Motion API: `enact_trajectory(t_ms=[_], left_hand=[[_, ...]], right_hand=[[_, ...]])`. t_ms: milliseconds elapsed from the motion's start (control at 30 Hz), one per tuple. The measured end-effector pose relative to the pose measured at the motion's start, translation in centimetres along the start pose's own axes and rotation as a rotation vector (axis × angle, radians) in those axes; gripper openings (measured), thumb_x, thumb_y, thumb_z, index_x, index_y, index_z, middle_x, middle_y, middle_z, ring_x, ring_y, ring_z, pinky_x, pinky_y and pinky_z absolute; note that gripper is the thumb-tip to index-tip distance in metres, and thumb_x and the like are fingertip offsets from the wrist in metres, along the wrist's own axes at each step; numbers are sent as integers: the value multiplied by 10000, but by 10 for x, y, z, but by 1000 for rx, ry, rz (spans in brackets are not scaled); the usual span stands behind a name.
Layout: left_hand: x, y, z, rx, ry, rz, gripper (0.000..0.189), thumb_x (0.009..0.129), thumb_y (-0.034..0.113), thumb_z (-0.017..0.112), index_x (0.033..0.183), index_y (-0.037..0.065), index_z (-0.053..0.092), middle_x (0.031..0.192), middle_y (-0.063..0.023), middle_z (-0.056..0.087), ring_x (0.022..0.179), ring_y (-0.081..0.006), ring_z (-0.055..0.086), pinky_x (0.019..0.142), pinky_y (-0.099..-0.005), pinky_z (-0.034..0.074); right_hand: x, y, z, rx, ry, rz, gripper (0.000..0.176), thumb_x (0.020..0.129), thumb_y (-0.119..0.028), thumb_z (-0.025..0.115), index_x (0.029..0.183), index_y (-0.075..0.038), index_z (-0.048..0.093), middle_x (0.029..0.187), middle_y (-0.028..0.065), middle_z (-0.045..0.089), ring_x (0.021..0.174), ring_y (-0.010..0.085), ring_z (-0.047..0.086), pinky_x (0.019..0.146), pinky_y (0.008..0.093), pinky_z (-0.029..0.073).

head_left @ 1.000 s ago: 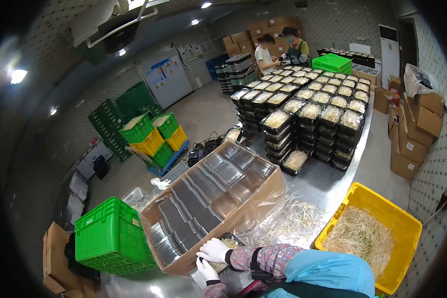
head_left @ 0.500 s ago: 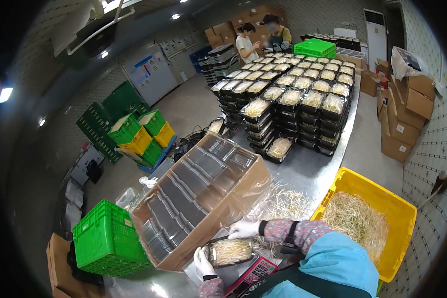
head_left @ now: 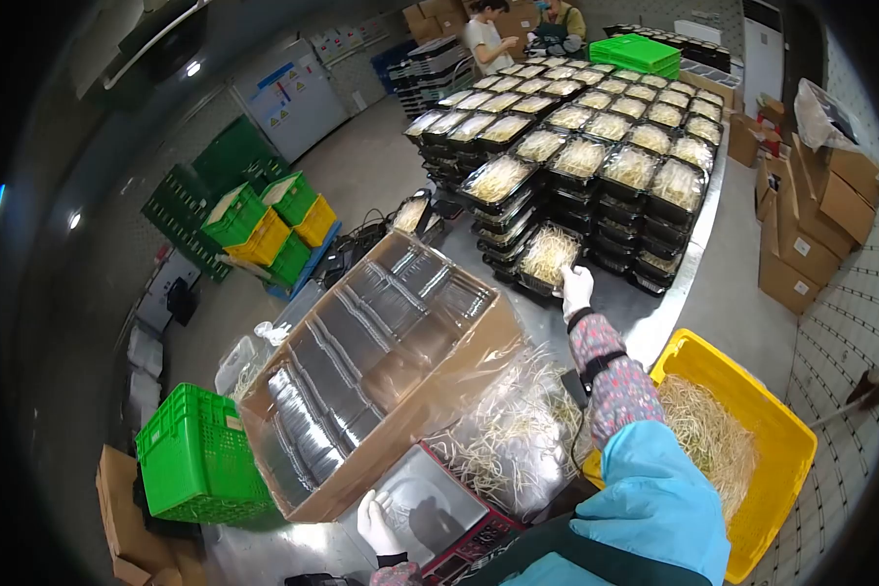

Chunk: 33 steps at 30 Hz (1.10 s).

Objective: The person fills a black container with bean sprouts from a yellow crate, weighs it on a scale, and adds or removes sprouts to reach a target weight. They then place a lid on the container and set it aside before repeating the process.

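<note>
My right hand (head_left: 576,291) reaches forward and grips the near edge of a black tray of sprouts (head_left: 549,256), which sits at the front of the stacked trays (head_left: 498,182). At the left edge of the scale plate (head_left: 422,500), my left hand (head_left: 378,524) holds nothing and its fingers are apart. The plate bears no tray, only a shadow. Loose sprouts (head_left: 503,439) lie on clear plastic to the right of the scale. Behind my left hand stands a carton of clear lids (head_left: 337,366).
A yellow crate of sprouts (head_left: 781,430) stands at the right, a green crate (head_left: 200,454) at the left. More crates (head_left: 264,234) and cartons (head_left: 811,225) stand farther off. Two people (head_left: 488,37) (head_left: 560,24) are beyond the stacks.
The filled tray has left the scale, and a tray is now under my right hand at the front stack. My right arm has stretched forward; my left hand stayed near the scale. The view has shifted.
</note>
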<state>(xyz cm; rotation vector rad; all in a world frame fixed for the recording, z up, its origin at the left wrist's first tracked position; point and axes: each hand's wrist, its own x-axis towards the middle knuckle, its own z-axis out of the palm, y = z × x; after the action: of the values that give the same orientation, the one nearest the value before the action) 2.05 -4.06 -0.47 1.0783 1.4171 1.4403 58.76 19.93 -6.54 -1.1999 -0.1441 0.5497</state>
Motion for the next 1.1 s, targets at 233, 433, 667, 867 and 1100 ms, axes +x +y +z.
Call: enact_trajectory(t_ms=[233,433,667,867,1100], left_hand=[[-27,7,-59,160,162,-20,284,1007,119,447,1206,-52,556,1018,-190,665,895,-227,662,839,-334,523],[-58,2,-166,448,571,70,398,959,124,556,1314,-46,492,1303,-161,559,1221,-251,509,1051,-369,390],[-89,46,-280,1632,887,-272,582,929,406,580,1352,18,483,1374,-195,499,1293,-385,428,1068,-500,331],[-121,-60,-344,1294,387,-161,369,930,278,565,1082,-47,655,994,-250,672,959,-397,646,853,-421,499],[-108,-3,-307,1192,592,-184,366,840,292,709,892,-65,652,819,-208,684,665,-307,616,708,-388,483]], right_hand=[[32,29,25,-83,125,35,218,848,-126,672,1014,-21,578,865,71,593,584,152,568,402,292,496],[13,36,-22,107,-194,139,225,932,-293,630,1065,-122,570,882,22,603,638,134,570,522,327,503],[-115,10,-25,-318,-445,-400,323,938,-240,615,1182,-30,597,1031,55,644,877,146,608,759,254,487],[-291,62,-23,-1122,-1403,-769,539,789,-384,690,1236,-97,596,1266,148,569,1192,324,513,1028,436,391],[-347,162,-47,-1373,-1498,-1002,573,731,-411,681,1261,-221,575,1389,124,444,1342,348,341,1048,646,242]])
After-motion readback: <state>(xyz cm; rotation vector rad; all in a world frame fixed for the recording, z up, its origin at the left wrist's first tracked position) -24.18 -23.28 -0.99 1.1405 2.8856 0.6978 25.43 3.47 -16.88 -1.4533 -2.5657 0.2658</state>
